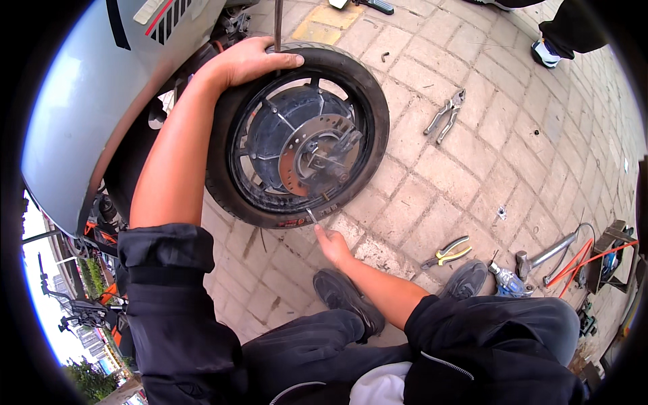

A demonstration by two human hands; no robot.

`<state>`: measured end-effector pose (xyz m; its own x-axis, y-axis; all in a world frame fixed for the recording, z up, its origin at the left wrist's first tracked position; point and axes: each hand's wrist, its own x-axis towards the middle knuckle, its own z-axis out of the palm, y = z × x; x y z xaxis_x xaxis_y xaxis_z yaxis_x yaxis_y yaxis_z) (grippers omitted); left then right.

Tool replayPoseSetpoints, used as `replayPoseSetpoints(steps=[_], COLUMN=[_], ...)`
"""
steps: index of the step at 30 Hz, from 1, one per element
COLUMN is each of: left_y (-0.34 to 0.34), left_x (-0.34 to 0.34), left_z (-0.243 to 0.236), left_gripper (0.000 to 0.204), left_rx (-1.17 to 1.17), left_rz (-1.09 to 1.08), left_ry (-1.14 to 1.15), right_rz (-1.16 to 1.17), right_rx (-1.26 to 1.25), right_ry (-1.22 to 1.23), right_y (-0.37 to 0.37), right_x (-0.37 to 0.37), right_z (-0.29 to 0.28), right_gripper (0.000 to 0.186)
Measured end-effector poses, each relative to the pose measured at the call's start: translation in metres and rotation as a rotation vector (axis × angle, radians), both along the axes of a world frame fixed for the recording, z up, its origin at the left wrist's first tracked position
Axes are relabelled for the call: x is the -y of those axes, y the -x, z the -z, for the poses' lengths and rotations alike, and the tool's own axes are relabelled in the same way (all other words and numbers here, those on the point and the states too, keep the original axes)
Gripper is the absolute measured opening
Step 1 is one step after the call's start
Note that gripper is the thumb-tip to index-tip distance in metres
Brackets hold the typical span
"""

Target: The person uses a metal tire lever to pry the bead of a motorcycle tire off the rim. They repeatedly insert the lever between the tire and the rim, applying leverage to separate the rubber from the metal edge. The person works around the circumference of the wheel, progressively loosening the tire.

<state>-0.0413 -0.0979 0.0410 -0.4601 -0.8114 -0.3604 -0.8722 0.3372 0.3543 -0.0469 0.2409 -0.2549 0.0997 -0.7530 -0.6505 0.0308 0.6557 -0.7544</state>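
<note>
A wheel with a black tyre (pixel 368 125), hub motor and brake disc (pixel 294 169) lies before me beside a silver scooter body (pixel 81 115). My left hand (pixel 246 64) grips the tyre's upper edge, thumb stretched over the sidewall, beside an upright metal rod (pixel 277 23). My right hand (pixel 331 243) is closed on a thin metal lever (pixel 312 216), whose tip meets the tyre's lower rim.
Silver pliers (pixel 447 115), yellow-handled pliers (pixel 452 253), a blue-grey power tool (pixel 507 282), a hammer (pixel 533 260) and a metal tool box (pixel 604 260) with red cords lie on the paving (pixel 472 189). Another person's shoe (pixel 545 54) is at top right; my shoes flank the lower middle.
</note>
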Motion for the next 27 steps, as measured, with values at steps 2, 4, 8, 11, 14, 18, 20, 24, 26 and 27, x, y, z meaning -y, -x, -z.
replayPoseSetpoints(steps=[2, 4, 8, 11, 14, 18, 20, 24, 26, 27], left_y=[0.006, 0.01, 0.008, -0.009, -0.031, -0.015, 0.002, 0.004, 0.006, 0.013], left_x=[-0.01, -0.018, -0.038, -0.038, -0.047, -0.036, -0.031, -0.024, -0.02, -0.02], left_z=[-0.011, -0.022, -0.025, -0.043, -0.017, -0.012, -0.005, 0.0, 0.002, -0.002], left_gripper=[0.075, 0.08, 0.074, 0.074, 0.075, 0.074, 0.076, 0.077, 0.067, 0.073], left_rx=[0.014, 0.036, -0.024, -0.108, 0.021, -0.114, -0.123, -0.066, -0.089, -0.032], left_rz=[0.009, 0.039, 0.039, -0.044, -0.028, -0.073, -0.012, 0.039, 0.066, 0.094], left_ry=[-0.006, 0.015, 0.114, 0.075, 0.15, 0.017, 0.066, 0.159, 0.098, 0.047], right_rz=[-0.055, -0.116, -0.077, -0.52, -0.826, -0.694, -0.608, -0.515, -0.298, -0.321], right_rx=[-0.034, -0.048, -0.029, -0.201, 0.036, 0.038, -0.069, 0.022, 0.084, 0.026], right_ry=[-0.022, -0.043, 0.773, 0.834, 0.786, 0.407, 0.403, -0.04, -0.156, -0.173], right_y=[0.007, 0.021, 0.041, 0.062, 0.044, 0.062, 0.077, 0.11, 0.113, 0.119], right_x=[0.003, 0.007, 0.056, 0.078, 0.037, 0.019, -0.002, -0.007, -0.005, 0.002], right_z=[-0.007, -0.013, -0.129, -0.21, -0.215, -0.166, -0.098, -0.075, -0.067, -0.07], right_gripper=[0.065, 0.064, 0.051, 0.055, 0.056, 0.053, 0.052, 0.052, 0.054, 0.051])
